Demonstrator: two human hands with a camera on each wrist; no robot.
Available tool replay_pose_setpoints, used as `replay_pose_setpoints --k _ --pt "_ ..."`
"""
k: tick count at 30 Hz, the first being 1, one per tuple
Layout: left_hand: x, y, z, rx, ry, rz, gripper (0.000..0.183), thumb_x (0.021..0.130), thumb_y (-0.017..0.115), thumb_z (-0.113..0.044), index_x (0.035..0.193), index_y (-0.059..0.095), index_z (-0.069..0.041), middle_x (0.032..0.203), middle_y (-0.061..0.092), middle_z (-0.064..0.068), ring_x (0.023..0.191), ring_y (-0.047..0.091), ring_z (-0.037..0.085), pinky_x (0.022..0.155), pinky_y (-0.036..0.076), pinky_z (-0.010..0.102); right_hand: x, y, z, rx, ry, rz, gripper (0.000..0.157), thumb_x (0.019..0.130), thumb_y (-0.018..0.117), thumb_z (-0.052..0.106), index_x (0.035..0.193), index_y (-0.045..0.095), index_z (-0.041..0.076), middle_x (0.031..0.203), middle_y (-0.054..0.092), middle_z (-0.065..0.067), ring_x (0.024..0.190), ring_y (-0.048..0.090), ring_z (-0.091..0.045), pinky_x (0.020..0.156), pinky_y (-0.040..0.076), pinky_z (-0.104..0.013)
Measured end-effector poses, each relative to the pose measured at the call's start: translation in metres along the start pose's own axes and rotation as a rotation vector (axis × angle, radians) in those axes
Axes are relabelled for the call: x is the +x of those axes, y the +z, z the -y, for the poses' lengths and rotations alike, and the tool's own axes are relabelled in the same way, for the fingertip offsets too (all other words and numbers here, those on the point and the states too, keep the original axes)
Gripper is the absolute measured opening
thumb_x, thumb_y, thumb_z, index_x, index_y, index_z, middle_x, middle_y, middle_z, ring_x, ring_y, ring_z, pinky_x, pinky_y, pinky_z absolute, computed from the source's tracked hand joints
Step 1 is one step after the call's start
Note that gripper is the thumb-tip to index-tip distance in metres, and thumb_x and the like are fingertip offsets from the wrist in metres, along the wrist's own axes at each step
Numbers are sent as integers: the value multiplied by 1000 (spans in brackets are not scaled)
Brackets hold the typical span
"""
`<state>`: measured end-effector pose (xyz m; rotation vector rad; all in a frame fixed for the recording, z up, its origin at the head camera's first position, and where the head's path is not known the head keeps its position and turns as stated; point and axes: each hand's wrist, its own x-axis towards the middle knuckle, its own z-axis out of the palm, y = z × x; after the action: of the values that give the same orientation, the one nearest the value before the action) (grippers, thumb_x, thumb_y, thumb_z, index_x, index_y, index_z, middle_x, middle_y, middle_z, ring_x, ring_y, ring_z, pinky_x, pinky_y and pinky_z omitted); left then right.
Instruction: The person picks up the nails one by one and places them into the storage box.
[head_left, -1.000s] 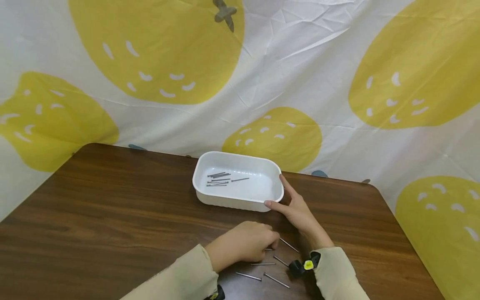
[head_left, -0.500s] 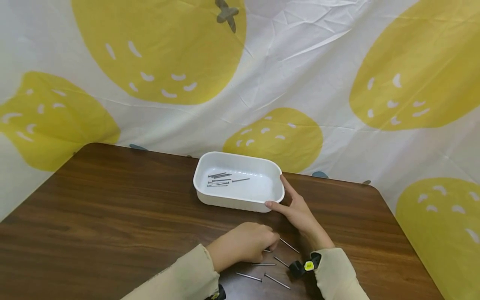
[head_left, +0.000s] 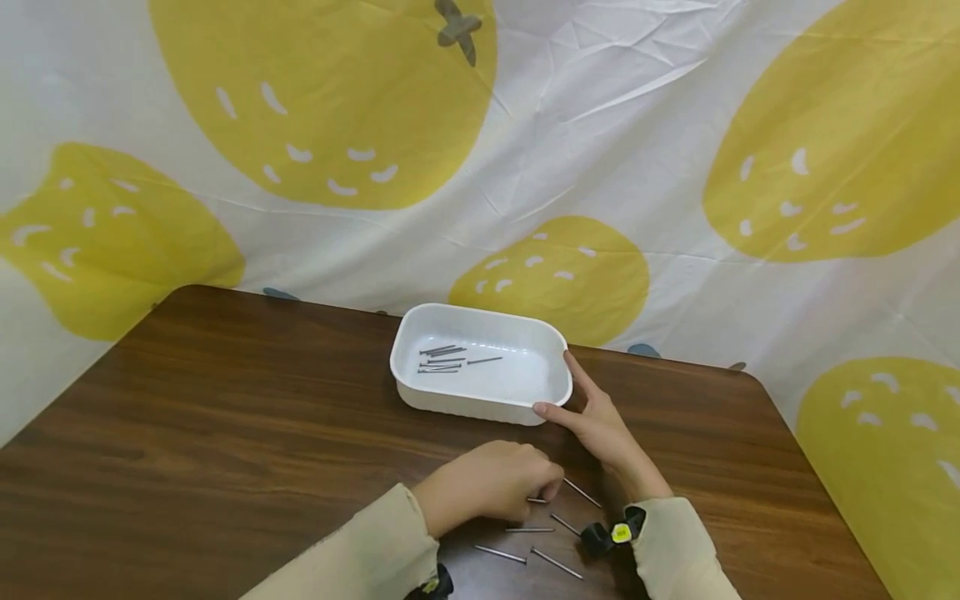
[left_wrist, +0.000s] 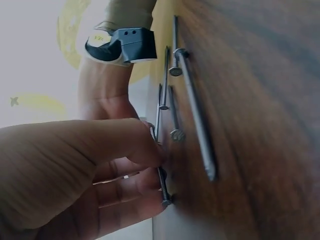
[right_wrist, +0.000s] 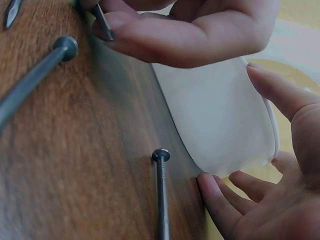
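Observation:
In the head view my left hand [head_left: 491,485] is low over the table, its thumb and fingers pinching a steel nail [left_wrist: 163,186]. That nail's flat head sticks out below the fingertips in the left wrist view. My right hand [head_left: 600,429] holds the right end of a white plastic box [head_left: 465,405], with the thumb at the near corner and a finger at the far one. Several nails [head_left: 442,367] lie inside the box, toward its left side. Loose on the table, around my left hand, are several more nails, among them one long nail [head_left: 557,563] near the front.
The brown wooden table [head_left: 225,433] reaches back to a white cloth [head_left: 360,258] with yellow fruit prints, which hangs close behind the box. A black wrist camera [head_left: 596,540] on my right wrist sits close over one loose nail [head_left: 565,524].
The view has shifted very slightly. Both hands, the box and the nails keep their places, with the left hand still low at the same nail.

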<state>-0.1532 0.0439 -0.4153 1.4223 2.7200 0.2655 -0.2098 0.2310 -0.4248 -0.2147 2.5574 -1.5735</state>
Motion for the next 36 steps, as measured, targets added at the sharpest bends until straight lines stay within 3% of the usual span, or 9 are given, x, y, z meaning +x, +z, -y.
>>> replay_pose_setpoints --k 11,22,30,36 --pt "-4 -14 6 -129 -32 87 25 75 80 -7 90 69 -23 75 59 -13 67 53 0 59 41 14 1 -1 -3 -23 2 -3 95 88 77 32 162 17 31 169 20 -6 157 15 -32 124 13 -62" --pt "-12 -33 15 -171 -23 2 34 81 74 -1 110 70 -20 89 65 -9 78 55 2 68 43 13 0 0 1 -33 15 14 97 89 76 32 163 12 29 170 17 -9 157 14 -33 124 13 -63" --pt "-12 -51 26 -211 37 -1 27 81 71 3 105 72 -11 95 71 1 85 60 8 77 48 16 1 -2 -5 -11 -2 17 96 90 75 32 163 13 30 170 18 -7 156 18 -31 124 18 -59" --pt "-11 -65 35 -210 21 13 30 82 68 6 106 71 -11 94 71 3 84 59 11 77 47 19 2 -1 -3 -8 -20 29 92 92 73 27 163 14 28 170 18 -7 157 12 -31 125 11 -61"
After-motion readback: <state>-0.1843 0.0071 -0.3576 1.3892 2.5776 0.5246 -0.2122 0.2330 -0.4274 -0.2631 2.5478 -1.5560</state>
